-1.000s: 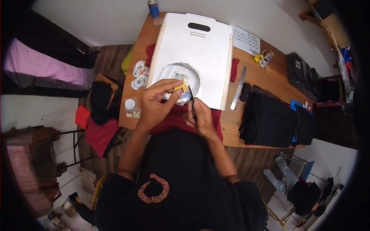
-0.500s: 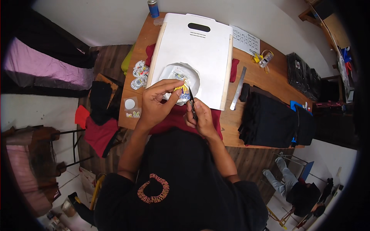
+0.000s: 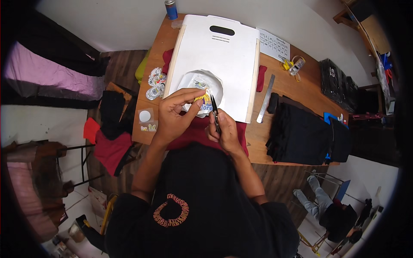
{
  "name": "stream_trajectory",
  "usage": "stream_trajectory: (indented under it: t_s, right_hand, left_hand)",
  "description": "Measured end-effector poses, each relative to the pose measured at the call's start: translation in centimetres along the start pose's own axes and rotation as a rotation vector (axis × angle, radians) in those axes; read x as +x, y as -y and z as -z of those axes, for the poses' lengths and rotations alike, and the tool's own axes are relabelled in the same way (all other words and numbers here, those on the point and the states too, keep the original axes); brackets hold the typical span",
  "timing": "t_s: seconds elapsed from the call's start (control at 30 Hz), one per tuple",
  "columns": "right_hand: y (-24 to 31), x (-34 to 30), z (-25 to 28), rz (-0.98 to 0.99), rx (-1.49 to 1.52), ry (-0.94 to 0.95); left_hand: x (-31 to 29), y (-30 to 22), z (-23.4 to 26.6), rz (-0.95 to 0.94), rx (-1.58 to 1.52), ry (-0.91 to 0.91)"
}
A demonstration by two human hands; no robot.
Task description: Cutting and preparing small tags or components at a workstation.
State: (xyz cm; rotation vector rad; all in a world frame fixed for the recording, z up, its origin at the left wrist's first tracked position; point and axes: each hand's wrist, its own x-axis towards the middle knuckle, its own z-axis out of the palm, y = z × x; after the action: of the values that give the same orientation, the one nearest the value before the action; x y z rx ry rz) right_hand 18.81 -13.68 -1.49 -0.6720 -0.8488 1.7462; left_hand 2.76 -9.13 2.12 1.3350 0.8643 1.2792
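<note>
My left hand (image 3: 178, 112) pinches the edge of a small yellow printed cutout (image 3: 201, 97) between thumb and fingertips. In my right hand (image 3: 223, 131) is a slim black two-pointed tool (image 3: 214, 112), snips or tweezers, its tips slightly apart close to the cutout's right side. Both hands work over a white many-sided shallow tray (image 3: 218, 84). Inside it lie printed pieces with blue lettering, partly covered by my fingers. The tray rests on a large white board (image 3: 215, 53) with a dark handle slot.
Left of the board lie clear-wrapped round stickers (image 3: 155, 81) and a white disc (image 3: 145, 116). To the right are a metal ruler (image 3: 266, 99), stacked black cloth (image 3: 294, 129) and a tape roll (image 3: 297, 65). A can (image 3: 171, 9) stands at the table's back left corner. Another person (image 3: 331, 215) is behind at right.
The black tool's tips have parted, with a gap now showing between them. My right hand has shifted very slightly; my left hand keeps its pinch in the same place.
</note>
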Motion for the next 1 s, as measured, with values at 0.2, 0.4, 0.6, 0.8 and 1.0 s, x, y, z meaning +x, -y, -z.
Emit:
stream_trajectory:
  t_s: [0.2, 0.4, 0.6, 0.8, 1.0]
  right_hand:
    - [0.05, -0.07, 0.14, -0.005, -0.016, 0.013]
    - [0.03, -0.09, 0.09, -0.017, -0.022, 0.013]
    - [-0.09, -0.06, 0.10, -0.017, -0.025, 0.016]
    - [-0.08, -0.13, 0.05, -0.023, -0.021, 0.012]
    - [-0.09, -0.08, -0.01, -0.024, -0.030, 0.002]
  left_hand:
    - [-0.01, 0.13, 0.06, -0.006, 0.004, -0.001]
    - [-0.02, -0.09, -0.02, -0.010, 0.005, 0.006]
    - [-0.03, -0.02, 0.10, -0.019, 0.027, 0.014]
    - [-0.11, -0.18, 0.04, 0.010, 0.015, 0.000]
    - [-0.09, -0.04, 0.10, 0.010, 0.018, -0.001]
